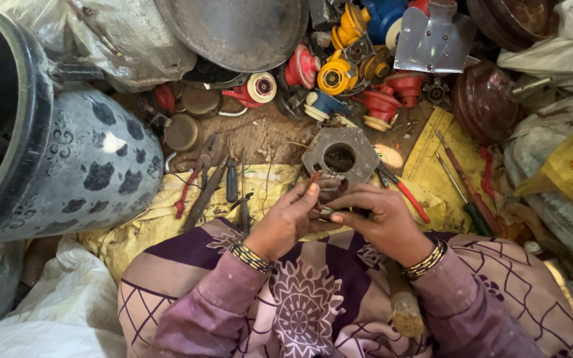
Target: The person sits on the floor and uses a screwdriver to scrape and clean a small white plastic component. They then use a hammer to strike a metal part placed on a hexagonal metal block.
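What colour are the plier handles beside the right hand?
Red, on the pliers; the head view shows them.

Soft, even daylight lit the scene with faint shadows, a glare patch shone on the metal plate (434, 41), and the edges curved from wide-angle distortion.

a spotted grey pot (94, 166), red-handled pliers (402, 192), screwdrivers (462, 185) and red and yellow plastic parts (339, 69) on yellow cloth (134, 222)

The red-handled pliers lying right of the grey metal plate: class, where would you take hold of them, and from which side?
Take the red-handled pliers by their red handles, which point free toward the lower right; the jaw end tucks under the grey metal plate. Come from the right, probably with the right hand, the nearer one.
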